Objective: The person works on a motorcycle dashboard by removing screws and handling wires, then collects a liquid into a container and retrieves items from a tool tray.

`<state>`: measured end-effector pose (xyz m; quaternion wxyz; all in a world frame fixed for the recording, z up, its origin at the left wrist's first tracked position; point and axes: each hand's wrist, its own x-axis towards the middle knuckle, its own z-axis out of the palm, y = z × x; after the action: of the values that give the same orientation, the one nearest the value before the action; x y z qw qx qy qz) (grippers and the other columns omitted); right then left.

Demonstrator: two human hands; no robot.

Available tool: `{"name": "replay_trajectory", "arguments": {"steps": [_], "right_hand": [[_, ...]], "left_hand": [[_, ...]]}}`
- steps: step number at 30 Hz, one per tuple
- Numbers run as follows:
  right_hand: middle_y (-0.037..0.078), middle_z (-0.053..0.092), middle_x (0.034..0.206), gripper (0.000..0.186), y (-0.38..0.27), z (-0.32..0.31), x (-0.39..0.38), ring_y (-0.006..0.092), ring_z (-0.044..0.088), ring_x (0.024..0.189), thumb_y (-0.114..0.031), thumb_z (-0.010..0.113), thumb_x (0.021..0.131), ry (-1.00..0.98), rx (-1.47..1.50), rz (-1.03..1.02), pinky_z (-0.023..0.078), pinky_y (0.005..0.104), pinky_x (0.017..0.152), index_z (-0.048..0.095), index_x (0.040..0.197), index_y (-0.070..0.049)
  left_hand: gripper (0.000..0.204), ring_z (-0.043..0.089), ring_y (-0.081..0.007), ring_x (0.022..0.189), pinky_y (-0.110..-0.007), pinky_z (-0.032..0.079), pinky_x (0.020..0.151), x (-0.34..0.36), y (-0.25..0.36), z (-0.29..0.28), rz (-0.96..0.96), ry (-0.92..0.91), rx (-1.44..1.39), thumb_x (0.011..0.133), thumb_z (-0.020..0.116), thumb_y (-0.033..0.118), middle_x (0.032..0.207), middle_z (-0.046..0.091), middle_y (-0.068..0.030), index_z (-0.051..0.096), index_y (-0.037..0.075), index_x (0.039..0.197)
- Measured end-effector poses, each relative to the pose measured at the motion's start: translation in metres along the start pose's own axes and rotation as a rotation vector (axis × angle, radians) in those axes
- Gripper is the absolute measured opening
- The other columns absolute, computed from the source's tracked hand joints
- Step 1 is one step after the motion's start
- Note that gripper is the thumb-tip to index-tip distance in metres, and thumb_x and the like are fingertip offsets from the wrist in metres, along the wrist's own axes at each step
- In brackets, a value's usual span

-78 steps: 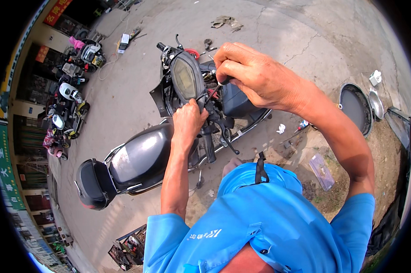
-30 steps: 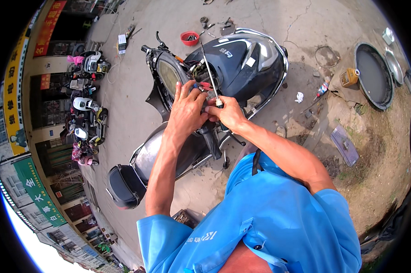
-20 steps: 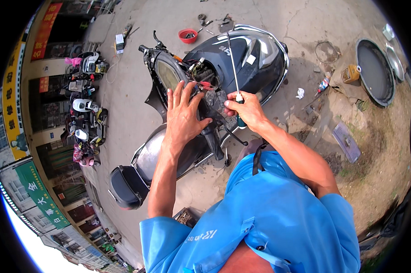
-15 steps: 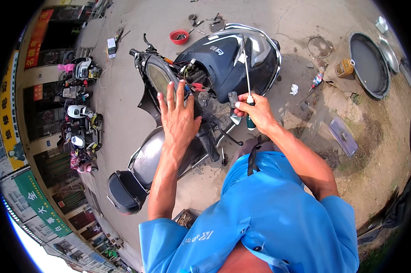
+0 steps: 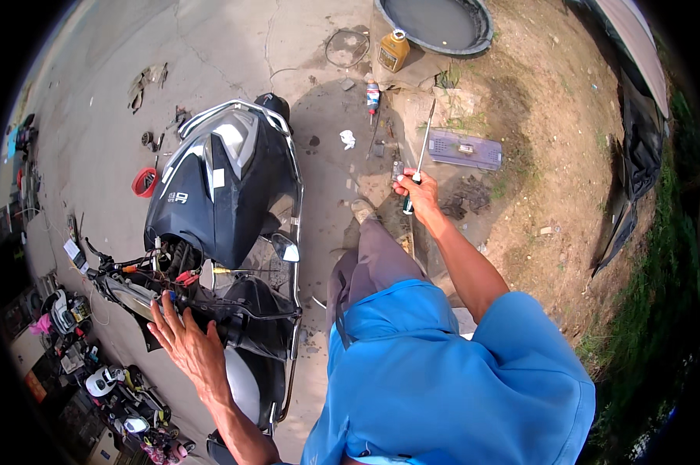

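My right hand (image 5: 420, 194) is out to the right, its fingers wrapped round the dark green handle of a long screwdriver (image 5: 425, 143). The blade points away from me. Thumb and fingers of the same hand also pinch a small dark grey block-shaped part (image 5: 397, 168). To the left, a dark electric scooter (image 5: 237, 209) stands with its front opened up and coloured wires (image 5: 187, 277) bared near the handlebar. My left hand (image 5: 186, 341) lies with fingers spread over the dashboard (image 5: 133, 298), seemingly resting on it.
A red bowl (image 5: 144, 182) of small parts sits beyond the scooter. On the right are a purple-grey panel (image 5: 466, 150), a yellow-brown jug (image 5: 393, 53), a blue-and-red bottle (image 5: 372, 99) and a large black basin (image 5: 483, 39). Other scooters (image 5: 106, 381) are parked at the lower left.
My view has swung to the right, so the scooter now sits further left. My right hand has moved away from the scooter with the screwdriver and grey part. My left hand stays at the dashboard.
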<state>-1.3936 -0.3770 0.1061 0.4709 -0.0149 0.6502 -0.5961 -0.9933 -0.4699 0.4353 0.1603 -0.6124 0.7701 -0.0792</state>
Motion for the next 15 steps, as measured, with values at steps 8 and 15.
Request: {"name": "replay_trajectory", "arguments": {"steps": [8,15], "right_hand": [[0.011,0.066,0.081,0.016,0.056,-0.107,0.114,0.0163,0.066,0.063,0.004,0.065,0.088,0.424,-0.014,-0.083,0.055,0.0249,0.055,0.058,0.102,0.002],[0.012,0.064,0.083,0.019,0.067,-0.124,0.151,0.0197,0.067,0.065,0.006,0.065,0.087,0.439,-0.074,-0.089,0.054,0.0258,0.054,0.053,0.102,0.004]], "left_hand": [[0.047,0.028,-0.03,0.146,-0.047,0.022,0.121,0.006,-0.001,-0.001,0.009,-0.053,0.05,0.065,0.08,0.006,0.152,0.038,-0.0084,0.064,-0.004,0.109],[0.048,0.027,-0.0329,0.146,-0.048,0.027,0.119,0.006,-0.003,0.005,0.007,-0.105,0.096,0.065,0.079,0.003,0.152,0.039,-0.0084,0.062,-0.004,0.109]]}}
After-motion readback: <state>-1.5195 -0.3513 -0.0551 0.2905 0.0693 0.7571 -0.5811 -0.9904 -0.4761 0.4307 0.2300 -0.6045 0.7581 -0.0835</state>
